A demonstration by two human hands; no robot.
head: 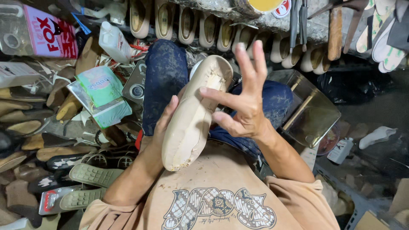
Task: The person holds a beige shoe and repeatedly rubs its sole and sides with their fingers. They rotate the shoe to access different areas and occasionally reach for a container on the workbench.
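Beige leather wraps the shoe upper on its last (pixel 194 115), which sits in front of the person's chest, above the lap. The left hand (pixel 164 123) holds it from the left side and underneath, its grip closed around the lower half, thumb lying along the edge. The right hand (pixel 245 100) is spread wide, fingers fanned apart; only its forefinger tip meets the rough, puckered edge near the upper end, and nothing is held in that grip.

The long axis of the shoe runs from lower left, close to the body, up to the right and away. The rounded end points back toward the chest; the broader end with the raw folded margin points away. The bottom faces the camera.

Under the shoe lie the knees in dark blue trousers (pixel 166 76). To the left, on the floor, are green ridged soles (pixel 91 174), flat tan sole pieces (pixel 25 127) and a green packet (pixel 100 87). On the right stands a metal box (pixel 313 113). Farther off, a white plastic bottle (pixel 114 41) stands at upper left, and a row of pale shoe lasts (pixel 208 30) lines the far edge, with hand tools (pixel 334 30) hung beside them.
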